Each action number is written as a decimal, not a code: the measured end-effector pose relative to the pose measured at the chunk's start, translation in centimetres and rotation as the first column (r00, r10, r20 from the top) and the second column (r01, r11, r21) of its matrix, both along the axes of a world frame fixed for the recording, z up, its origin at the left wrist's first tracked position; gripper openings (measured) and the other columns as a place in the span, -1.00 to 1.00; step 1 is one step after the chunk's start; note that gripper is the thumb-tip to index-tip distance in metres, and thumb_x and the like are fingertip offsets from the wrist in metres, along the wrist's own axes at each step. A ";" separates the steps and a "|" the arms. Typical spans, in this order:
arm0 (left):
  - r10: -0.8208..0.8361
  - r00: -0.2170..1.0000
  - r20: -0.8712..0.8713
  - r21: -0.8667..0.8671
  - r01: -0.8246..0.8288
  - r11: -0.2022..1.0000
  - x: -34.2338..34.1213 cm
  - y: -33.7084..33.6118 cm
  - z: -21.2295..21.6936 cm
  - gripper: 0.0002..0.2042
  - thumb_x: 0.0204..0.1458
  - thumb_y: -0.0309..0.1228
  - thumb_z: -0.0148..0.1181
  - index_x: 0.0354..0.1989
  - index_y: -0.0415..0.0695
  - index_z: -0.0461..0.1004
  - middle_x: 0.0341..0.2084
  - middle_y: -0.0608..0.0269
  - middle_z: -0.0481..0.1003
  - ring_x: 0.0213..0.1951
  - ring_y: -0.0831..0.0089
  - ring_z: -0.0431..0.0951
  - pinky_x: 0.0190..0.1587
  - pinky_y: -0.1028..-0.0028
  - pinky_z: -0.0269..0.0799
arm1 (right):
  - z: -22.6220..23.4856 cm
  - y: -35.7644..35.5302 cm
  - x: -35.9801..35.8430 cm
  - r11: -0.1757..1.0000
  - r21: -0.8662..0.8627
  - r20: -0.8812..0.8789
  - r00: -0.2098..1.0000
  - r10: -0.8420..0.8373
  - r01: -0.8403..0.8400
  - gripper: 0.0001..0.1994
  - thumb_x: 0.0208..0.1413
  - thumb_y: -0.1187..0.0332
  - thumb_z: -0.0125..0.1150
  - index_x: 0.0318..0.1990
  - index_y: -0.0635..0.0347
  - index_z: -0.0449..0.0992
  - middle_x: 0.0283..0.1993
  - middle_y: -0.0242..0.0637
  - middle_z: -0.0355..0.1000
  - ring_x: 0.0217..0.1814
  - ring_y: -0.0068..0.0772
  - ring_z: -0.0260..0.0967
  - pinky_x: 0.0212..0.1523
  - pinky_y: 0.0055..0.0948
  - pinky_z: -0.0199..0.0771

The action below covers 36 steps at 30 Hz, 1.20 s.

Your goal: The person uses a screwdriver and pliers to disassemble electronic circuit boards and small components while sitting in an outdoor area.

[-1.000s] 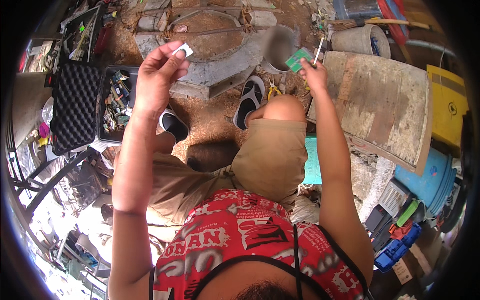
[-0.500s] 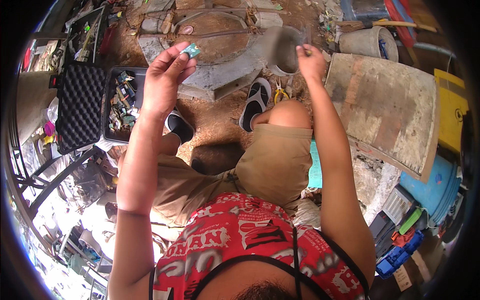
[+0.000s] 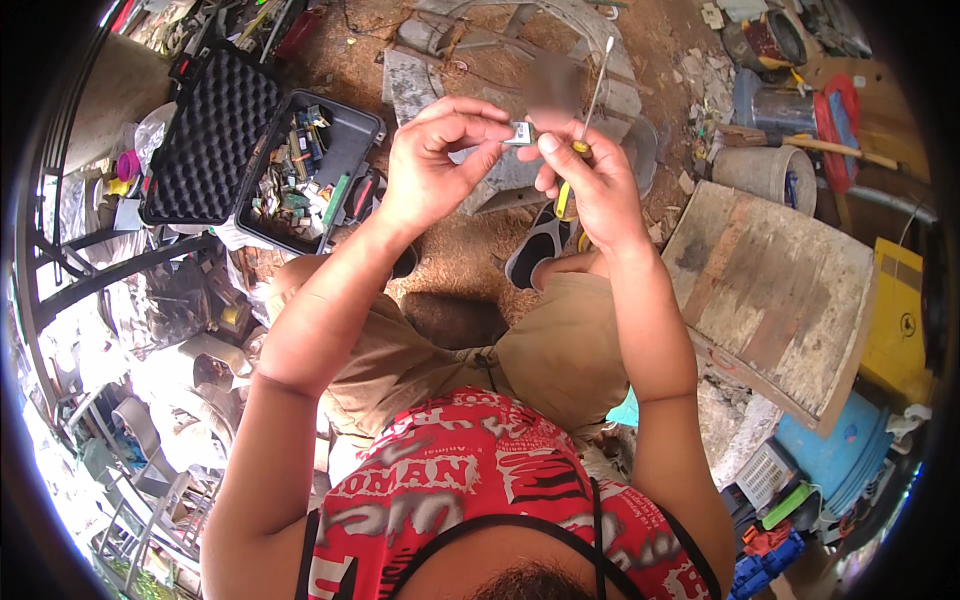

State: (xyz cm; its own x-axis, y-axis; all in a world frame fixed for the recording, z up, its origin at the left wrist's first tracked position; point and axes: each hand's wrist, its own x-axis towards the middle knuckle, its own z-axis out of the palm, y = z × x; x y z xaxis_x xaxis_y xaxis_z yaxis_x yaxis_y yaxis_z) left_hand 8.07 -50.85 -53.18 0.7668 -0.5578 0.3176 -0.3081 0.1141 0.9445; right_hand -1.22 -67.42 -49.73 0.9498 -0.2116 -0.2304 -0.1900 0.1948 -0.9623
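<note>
Out in front of me, my left hand [image 3: 445,160] pinches a small circuit board [image 3: 520,133] between thumb and fingertips. Its visible face looks pale or silvery with a thin greenish edge. Close beside it, my right hand [image 3: 600,185] is wrapped around a screwdriver [image 3: 598,92] with a yellow and black handle and a long thin shaft pointing up and away. The right fingertips are near the board's right edge; whether they touch it I cannot tell. Left of my left forearm, an open black case [image 3: 375,130] holds many small boards and electronic parts.
The case's foam-lined lid [image 3: 215,135] lies open leftward. A concrete slab [image 3: 410,85] with a round opening sits ahead. A worn wooden board [image 3: 770,290] lies to the right, with a grey bucket [image 3: 740,170] beyond it. Metal bars and scrap crowd the left.
My hands have come together, the left moving right with the circuit board and the right moving left with the screwdriver. The head view has shifted, and more of the case shows.
</note>
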 end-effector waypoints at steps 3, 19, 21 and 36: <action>0.041 0.987 0.154 0.056 -0.050 0.997 0.4 1.0 -0.1 -0.83 -0.07 -0.72 0.23 -0.33 -0.21 0.60 -0.18 0.17 0.50 -0.15 0.49 0.54 -0.11 0.55 0.55 | 0.5 0.7 0.4 1.000 -0.007 -0.006 1.000 0.019 -0.019 -0.72 0.14 0.36 0.21 -0.01 0.24 0.48 -0.32 -0.36 0.52 -0.45 -0.72 0.33 -0.46 -0.70 0.33; -0.081 0.981 -0.176 -0.134 0.058 0.989 -0.1 1.1 -0.2 -0.51 -0.02 -0.75 0.17 0.11 -0.23 0.20 -0.19 0.08 0.49 -0.11 0.46 0.53 -0.03 0.50 0.50 | -0.4 1.8 0.2 0.998 -0.037 0.111 0.993 -0.039 0.044 -0.80 0.13 0.41 0.24 -0.12 0.27 0.53 -0.30 -0.32 0.55 -0.44 -0.75 0.34 -0.45 -0.72 0.35; -0.078 0.981 -0.180 -0.151 0.051 0.987 -0.2 0.9 -0.2 -0.51 -0.02 -0.75 0.17 0.11 -0.23 0.20 -0.18 0.08 0.48 -0.09 0.45 0.52 -0.02 0.49 0.51 | -0.6 1.9 0.2 0.998 -0.029 0.145 0.988 -0.045 0.049 -0.81 0.12 0.45 0.24 -0.12 0.28 0.53 -0.28 -0.33 0.55 -0.41 -0.75 0.36 -0.43 -0.72 0.35; -0.055 0.967 -0.248 -0.119 0.026 0.993 -0.4 0.8 0.0 -0.67 0.02 -0.70 0.17 -0.01 -0.29 0.33 -0.18 0.12 0.50 -0.12 0.48 0.54 -0.03 0.51 0.50 | -0.2 2.0 -0.1 0.995 -0.086 0.142 0.989 -0.045 0.058 -0.79 0.10 0.49 0.25 -0.09 0.29 0.54 -0.29 -0.34 0.55 -0.38 -0.73 0.38 -0.38 -0.70 0.40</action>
